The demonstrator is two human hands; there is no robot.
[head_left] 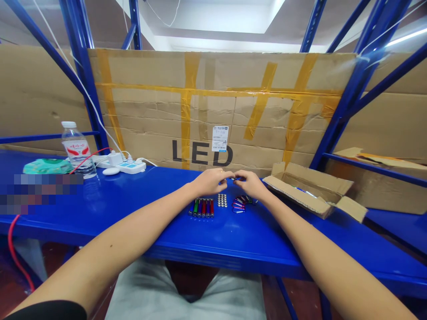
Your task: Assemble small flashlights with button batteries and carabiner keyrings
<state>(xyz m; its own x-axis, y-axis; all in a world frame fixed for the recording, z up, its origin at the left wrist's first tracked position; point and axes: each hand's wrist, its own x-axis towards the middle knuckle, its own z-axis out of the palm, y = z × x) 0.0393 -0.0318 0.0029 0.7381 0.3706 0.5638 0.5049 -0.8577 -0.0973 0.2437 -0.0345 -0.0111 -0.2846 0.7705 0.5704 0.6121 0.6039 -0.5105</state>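
Note:
Over the blue table, my left hand (pixel 211 182) and my right hand (pixel 251 184) meet fingertip to fingertip. Both have their fingers closed in a pinch around something small, perhaps metallic, that the fingers mostly hide. Below my left hand lies a row of several slim metal tubes (pixel 203 208) in blue, green and red with silver ends, like small flashlights. To their right, small round silver pieces (pixel 222 200), like button cells, are laid out in a grid. Close under my right hand sits a curved group of coloured carabiners (pixel 239 205), red, blue and dark ones among them.
An open cardboard box (pixel 300 198) with slim items inside stands at the right. On the left are a water bottle (pixel 77 151), a green soft pack (pixel 48 166) and a power strip (pixel 128 166) with cables. A taped cardboard sheet (pixel 160 120) and blue posts close off the back.

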